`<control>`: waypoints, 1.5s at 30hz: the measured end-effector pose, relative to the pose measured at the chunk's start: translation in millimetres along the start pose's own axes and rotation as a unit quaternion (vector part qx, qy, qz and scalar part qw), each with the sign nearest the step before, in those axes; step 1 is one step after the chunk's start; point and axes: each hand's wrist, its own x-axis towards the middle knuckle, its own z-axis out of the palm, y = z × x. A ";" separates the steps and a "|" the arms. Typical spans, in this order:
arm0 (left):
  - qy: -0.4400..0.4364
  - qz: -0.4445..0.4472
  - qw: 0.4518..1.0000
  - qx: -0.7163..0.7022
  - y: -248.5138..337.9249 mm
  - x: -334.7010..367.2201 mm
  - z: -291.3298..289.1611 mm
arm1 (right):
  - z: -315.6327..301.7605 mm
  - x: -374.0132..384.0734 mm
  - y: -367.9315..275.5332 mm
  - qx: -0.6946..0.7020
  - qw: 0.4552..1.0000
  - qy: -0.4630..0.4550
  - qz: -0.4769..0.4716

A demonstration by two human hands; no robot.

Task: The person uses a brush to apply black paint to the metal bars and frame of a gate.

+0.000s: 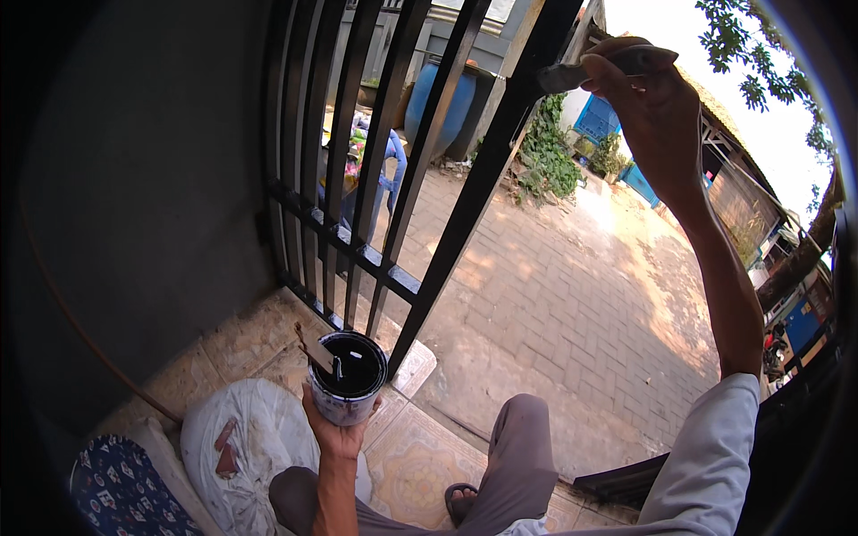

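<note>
My left hand [336, 434] is wrapped round the lower part of a paint can [347, 411], which it holds upright below the gate's bars. Glossy black paint [365, 368] shows inside, and a flat stick [319, 354] leans out over the can's left rim. At the upper right, my right hand [651, 112] is raised with its fingers closed on a paintbrush [645, 60]. The brush's dark bristle end lies against the edge post of a black metal gate [478, 183]. Whether the post is wet there, I cannot tell.
A dark wall [152, 196] rises at the left. A white cloth-covered bundle [268, 438] and a blue patterned cushion [125, 487] lie low on the left. Past the gate are a paved lane [536, 286], a blue barrel [440, 112] and climbing plants [550, 156].
</note>
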 end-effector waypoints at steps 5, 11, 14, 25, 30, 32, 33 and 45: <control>0.009 0.015 1.000 0.018 4.3 0.2 -4.6 | 6.2 -16.0 -16.3 -0.150 0.958 -0.028 -0.243; 0.024 0.013 0.999 0.017 2.7 1.1 -10.4 | 39.3 -80.1 -32.8 -0.199 0.905 -0.118 -0.357; 0.032 0.012 0.999 0.013 2.1 1.0 -6.6 | 35.5 -76.7 -29.7 -0.137 0.929 -0.128 -0.318; 0.018 0.013 1.000 0.009 1.2 1.4 -7.7 | 25.6 -81.5 -18.4 -0.142 0.924 -0.068 -0.347; 0.016 0.007 1.000 0.011 1.6 0.9 -5.8 | 37.9 -108.9 -5.6 -0.175 0.929 -0.109 -0.307; 0.031 0.009 0.999 0.007 1.6 0.0 -3.6 | 38.8 -109.3 -9.5 -0.175 0.932 -0.093 -0.304; 0.038 0.010 0.999 0.005 1.0 -0.1 -2.9 | 40.7 -107.3 -11.3 -0.172 0.931 -0.082 -0.311; -0.014 -0.004 1.000 0.006 1.3 4.5 -13.0 | 66.0 -95.1 -39.3 -0.076 0.973 -0.128 -0.179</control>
